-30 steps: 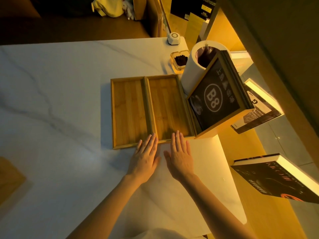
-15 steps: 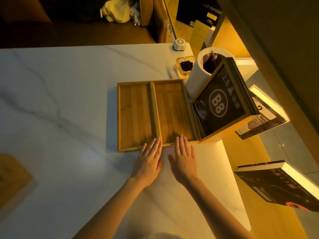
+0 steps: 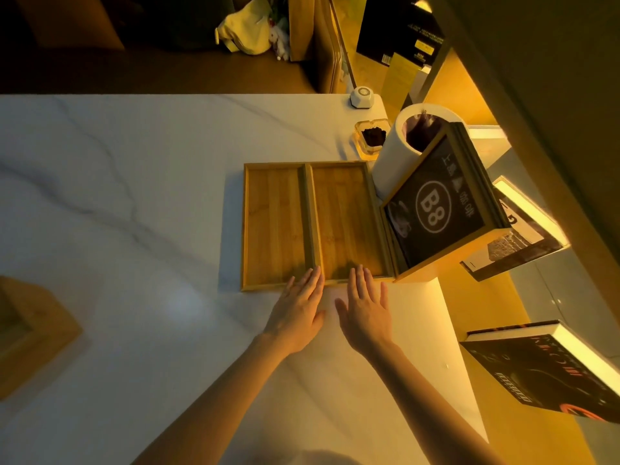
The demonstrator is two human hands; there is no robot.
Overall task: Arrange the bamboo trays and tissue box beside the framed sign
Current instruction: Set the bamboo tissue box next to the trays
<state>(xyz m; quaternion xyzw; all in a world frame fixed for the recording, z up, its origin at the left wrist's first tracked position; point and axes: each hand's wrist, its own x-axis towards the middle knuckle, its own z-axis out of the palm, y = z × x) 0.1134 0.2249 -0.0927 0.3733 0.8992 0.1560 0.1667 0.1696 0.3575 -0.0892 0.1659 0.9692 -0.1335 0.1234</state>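
While both hands lie flat on the white counter (image 3: 141,182), the head view shows two bamboo trays side by side. The left tray (image 3: 273,226) and the right tray (image 3: 347,219) touch along their long edges. The right tray sits right against the framed sign (image 3: 436,206), which has "B8" on it and leans back.

The left hand (image 3: 298,310) is open, holding nothing, and its fingertips touch the near edge where the two trays meet. The right hand (image 3: 367,308) is open too, holding nothing, with fingertips at the near rim of the right tray. It looks like the hands are pushing the trays straight.

So the tray part seems almost done. I cannot say for sure which thing is the tissue box. A wooden thing (image 3: 30,333) sits far off at the left edge of the counter, and that may be it. If so, it is not yet beside the sign.
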